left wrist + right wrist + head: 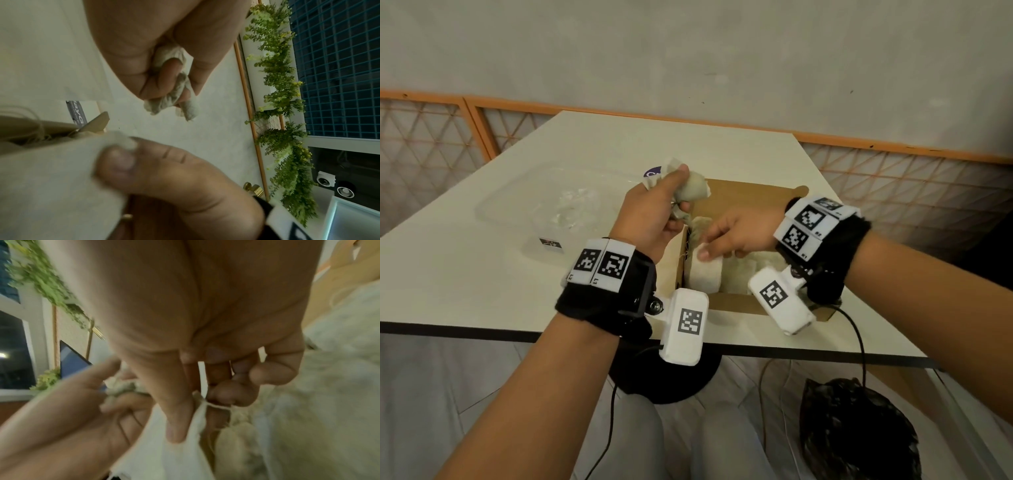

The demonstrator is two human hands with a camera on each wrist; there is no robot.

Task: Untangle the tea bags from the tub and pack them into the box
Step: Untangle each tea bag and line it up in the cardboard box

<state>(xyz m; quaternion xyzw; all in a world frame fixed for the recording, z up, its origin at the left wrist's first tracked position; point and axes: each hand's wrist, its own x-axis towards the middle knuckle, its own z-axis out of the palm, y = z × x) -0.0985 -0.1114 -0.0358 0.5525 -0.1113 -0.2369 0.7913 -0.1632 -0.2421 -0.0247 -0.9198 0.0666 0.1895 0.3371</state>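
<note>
My left hand (654, 212) is raised over the box's left rim and grips a crumpled bunch of pale tea bags (690, 186); the same tea bags (172, 95) show between its curled fingers. My right hand (726, 236) reaches into the open cardboard box (743, 301) and pinches the top edge of a white tea bag (705, 270) standing against the left wall; thumb and forefinger clamp that tea bag (185, 449). Several more tea bags (743, 270) fill the box. The clear plastic tub (541, 202) sits left of the box.
The white table (465, 274) has its front edge near my wrists. A purple label (652, 172) lies behind my left hand. A small tag card (550, 244) lies by the tub. A black bag (856, 431) is on the floor at right.
</note>
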